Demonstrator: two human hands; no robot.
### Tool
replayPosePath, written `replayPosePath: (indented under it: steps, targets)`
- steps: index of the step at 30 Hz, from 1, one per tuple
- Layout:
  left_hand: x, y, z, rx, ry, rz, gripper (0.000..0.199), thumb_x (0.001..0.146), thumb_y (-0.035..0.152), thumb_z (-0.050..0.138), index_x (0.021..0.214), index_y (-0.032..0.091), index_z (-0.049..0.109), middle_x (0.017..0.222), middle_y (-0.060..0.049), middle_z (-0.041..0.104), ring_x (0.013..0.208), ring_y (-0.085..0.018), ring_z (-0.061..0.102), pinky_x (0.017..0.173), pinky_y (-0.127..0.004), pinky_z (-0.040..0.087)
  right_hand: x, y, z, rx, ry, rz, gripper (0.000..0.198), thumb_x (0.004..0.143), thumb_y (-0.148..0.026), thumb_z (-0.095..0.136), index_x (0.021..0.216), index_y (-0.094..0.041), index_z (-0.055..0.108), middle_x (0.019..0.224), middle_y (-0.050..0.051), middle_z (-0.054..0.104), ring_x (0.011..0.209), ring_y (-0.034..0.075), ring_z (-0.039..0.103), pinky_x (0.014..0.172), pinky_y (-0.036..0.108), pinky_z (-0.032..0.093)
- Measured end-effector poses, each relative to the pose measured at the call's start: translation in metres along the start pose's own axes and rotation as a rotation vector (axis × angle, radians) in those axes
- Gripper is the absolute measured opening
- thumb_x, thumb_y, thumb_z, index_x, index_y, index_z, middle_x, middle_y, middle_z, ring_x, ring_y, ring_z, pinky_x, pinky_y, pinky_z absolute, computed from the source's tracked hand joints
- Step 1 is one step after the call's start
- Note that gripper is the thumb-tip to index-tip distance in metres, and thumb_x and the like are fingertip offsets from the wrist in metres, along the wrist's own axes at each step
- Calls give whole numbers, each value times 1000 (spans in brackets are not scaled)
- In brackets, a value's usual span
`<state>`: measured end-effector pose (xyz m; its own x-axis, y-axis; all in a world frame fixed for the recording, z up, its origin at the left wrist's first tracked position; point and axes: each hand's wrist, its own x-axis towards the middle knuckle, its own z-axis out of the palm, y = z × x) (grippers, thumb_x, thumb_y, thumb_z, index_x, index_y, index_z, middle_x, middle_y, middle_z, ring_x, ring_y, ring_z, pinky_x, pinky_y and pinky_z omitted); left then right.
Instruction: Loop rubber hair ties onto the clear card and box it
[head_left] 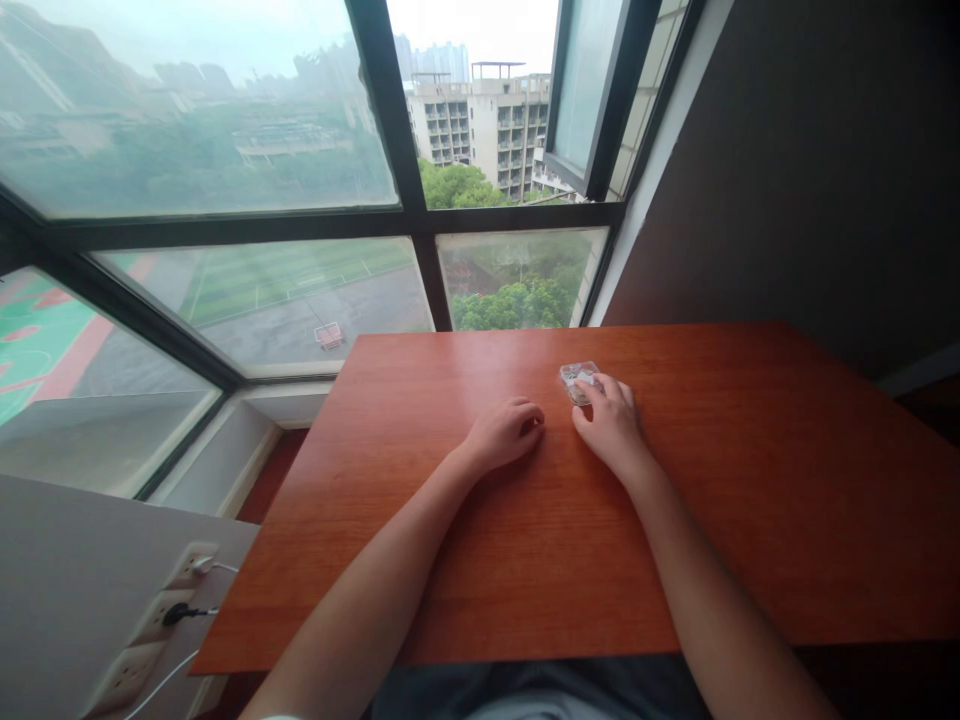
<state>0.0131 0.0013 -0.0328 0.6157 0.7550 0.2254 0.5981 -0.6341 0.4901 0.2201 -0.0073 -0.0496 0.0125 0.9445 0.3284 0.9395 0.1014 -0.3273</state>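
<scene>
A small clear plastic box lies on the reddish-brown wooden table, right of the middle and toward the far side. Small pale and dark contents show through it, too small to name. My right hand reaches over the box from the right; its fingertips rest on the box's near right part, with thumb and fingers apart. To the left of the box, my left hand lies on the tabletop. Its fingers are curled in toward the thumb, and whatever they may hold is hidden.
Windows with dark frames stand behind the table, one pane swung outward. At lower left, wall sockets carry plugs and white cables beside the table's left edge. A dark wall rises at the right.
</scene>
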Motion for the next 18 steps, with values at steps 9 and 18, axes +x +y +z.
replayPosePath:
  steps: [9,18]
  targets:
    - [1,-17,7,69,294,-157,47,83,32,60,127,19,47,123,-10,54,112,-24,54,96,-37,43,-8,-30,2,220,-26,-236,36,82,-16,53,113,-24,70,128,8,56,110,26,51,98,42,45]
    - [-1,-21,5,128,183,-141,70,76,36,65,137,19,37,133,-13,49,116,-29,53,97,-41,42,-11,-37,2,416,-115,-405,33,81,-15,56,110,-25,70,125,6,58,109,22,52,99,40,46]
